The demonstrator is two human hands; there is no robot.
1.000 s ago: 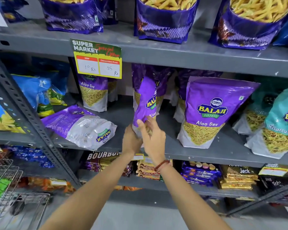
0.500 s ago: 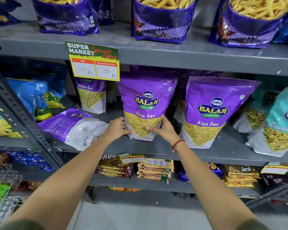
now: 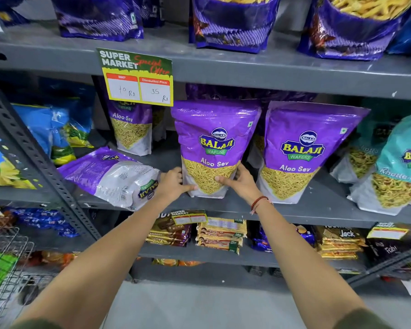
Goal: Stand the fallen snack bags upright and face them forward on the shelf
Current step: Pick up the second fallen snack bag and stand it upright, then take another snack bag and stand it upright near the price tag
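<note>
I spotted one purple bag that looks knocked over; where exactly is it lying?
In the head view, the fallen purple bag lies flat on the middle shelf, just left of the left hand and the upright bag it steadies.

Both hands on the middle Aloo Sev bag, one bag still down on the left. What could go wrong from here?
1. The held Aloo Sev bag stands near the shelf edge; when the left hand and right hand release it, it may tip forward.
2. The fallen bag lies back-side up, its corner overhanging the edge beside the left hand; a careless reach could knock it off.
3. The standing neighbour bag is close; nudging could topple it.
</note>
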